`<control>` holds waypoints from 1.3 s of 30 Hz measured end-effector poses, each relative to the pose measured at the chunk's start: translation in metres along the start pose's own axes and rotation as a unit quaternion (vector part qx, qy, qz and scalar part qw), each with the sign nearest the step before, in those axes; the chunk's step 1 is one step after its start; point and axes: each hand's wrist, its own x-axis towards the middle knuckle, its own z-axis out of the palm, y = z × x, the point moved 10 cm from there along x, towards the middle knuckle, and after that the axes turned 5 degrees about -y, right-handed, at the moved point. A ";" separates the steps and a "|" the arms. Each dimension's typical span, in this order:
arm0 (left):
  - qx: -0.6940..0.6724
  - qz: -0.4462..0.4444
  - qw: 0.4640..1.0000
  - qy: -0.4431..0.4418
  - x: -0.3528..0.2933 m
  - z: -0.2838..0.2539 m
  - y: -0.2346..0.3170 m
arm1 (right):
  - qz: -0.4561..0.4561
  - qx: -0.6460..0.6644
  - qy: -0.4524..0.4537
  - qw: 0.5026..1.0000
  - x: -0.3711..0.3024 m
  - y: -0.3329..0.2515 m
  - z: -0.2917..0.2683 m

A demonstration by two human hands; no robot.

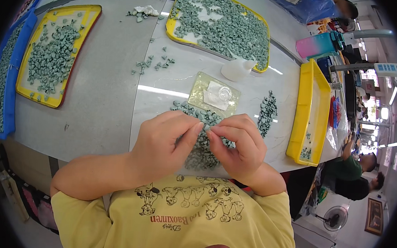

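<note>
My left hand [163, 142] and my right hand [240, 147] meet over a pile of small grey-green pieces [201, 153] at the table's near edge. Thumb and forefinger are pinched together on both. A small grey-green piece [207, 128] shows at the right fingertips. Another bit of the same colour appears at the left fingertips, too small to make out well. Just beyond the pile lies a pale yellowish plate [199, 93] bearing white paper [213, 99] and a small clear round dish [225, 93]. Behind that, a white squeeze bottle [237, 70] leans with its nozzle to the right.
Yellow trays of green pieces stand at the far side [171, 28] and left [23, 79], beside a blue bin [8, 119]. A yellow bin [302, 116] is at the right, near a dark-tipped heap [267, 113]. Loose pieces [143, 66] are scattered left of the bottle. People sit beyond.
</note>
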 end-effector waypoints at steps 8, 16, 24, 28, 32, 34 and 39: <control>0.013 0.012 1.000 0.009 -0.003 0.001 0.003 | 0.024 0.009 -0.001 1.000 -0.001 -0.001 -0.001; 0.066 0.093 0.992 0.052 -0.008 -0.004 0.018 | 0.029 0.010 0.003 1.000 -0.002 0.000 0.002; 0.110 0.158 0.980 0.046 -0.015 0.000 0.028 | 0.045 0.069 0.006 0.997 -0.004 0.004 0.004; 0.117 0.179 0.975 0.060 -0.015 0.001 0.034 | 0.118 0.155 -0.006 0.981 -0.010 0.021 0.003; 0.117 0.178 0.976 0.032 -0.011 0.008 0.035 | 0.088 0.137 -0.011 0.987 -0.008 0.018 -0.002; 0.117 0.173 0.977 0.041 -0.011 0.008 0.035 | 0.030 0.076 -0.008 0.997 -0.006 0.005 -0.005; 0.090 0.131 0.987 0.034 -0.003 0.004 0.035 | -0.051 -0.033 -0.032 0.998 -0.003 -0.013 -0.004</control>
